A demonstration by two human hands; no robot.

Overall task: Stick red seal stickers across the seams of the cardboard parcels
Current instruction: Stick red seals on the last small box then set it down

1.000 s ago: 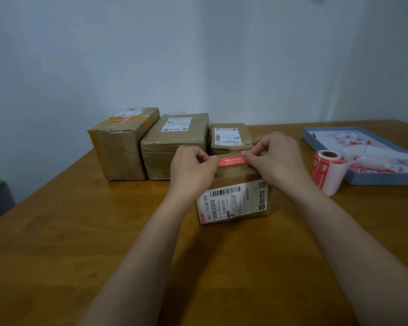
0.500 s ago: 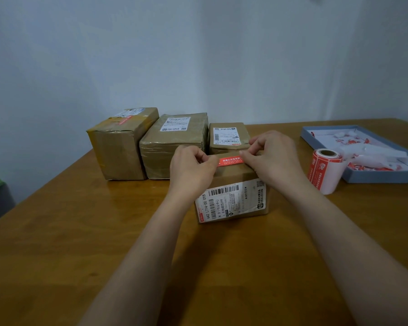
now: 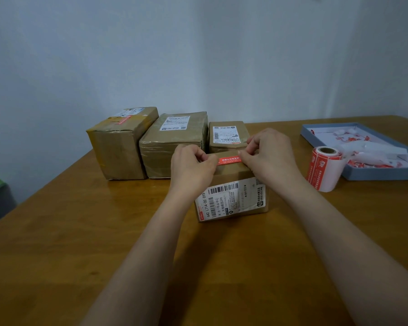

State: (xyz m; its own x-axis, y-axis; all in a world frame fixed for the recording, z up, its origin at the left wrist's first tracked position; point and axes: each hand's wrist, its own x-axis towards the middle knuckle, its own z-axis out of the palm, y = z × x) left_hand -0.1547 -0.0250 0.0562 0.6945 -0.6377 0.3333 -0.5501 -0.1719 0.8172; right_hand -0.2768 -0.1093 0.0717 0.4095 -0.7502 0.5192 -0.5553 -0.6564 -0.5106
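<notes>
while the left hand and right hand each pinch one end of the red seal sticker, it lies over the front parcel near the tabletop's middle. the person should lower it flat across the seam, then press outward.

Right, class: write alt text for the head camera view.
Left hand and right hand each pinch an end of a red seal sticker atop a small brown cardboard parcel on a wooden table. Three more parcels stand behind it.
</notes>
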